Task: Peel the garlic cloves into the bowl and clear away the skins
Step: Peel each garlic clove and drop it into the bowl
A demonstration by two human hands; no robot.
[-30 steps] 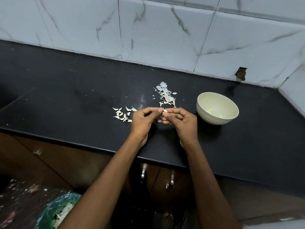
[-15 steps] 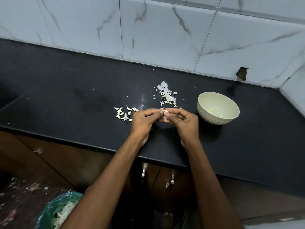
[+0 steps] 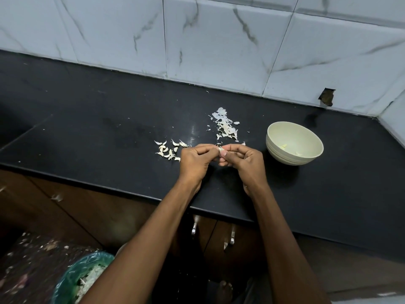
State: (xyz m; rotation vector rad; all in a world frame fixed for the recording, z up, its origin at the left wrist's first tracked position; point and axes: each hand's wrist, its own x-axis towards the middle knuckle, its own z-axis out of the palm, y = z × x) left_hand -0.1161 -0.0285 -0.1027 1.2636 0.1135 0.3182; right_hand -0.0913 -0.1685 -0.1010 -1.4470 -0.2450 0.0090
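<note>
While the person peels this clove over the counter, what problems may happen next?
1. Both hands, left hand and right hand, pinch one small garlic clove above the black counter, not above the bowl; if it slips, it may land among the skins.
2. The loose skin pile lies close to the bowl, so bits could get swept in.
3. The unpeeled cloves lie close beside the left hand and may be knocked.

I see a black table [image 3: 92,128] under white wall tiles [image 3: 219,40] veined in grey. The bowl [image 3: 285,160] at right is pale cream-yellow. Lower left, a bin liner [image 3: 72,275] shows green.
</note>
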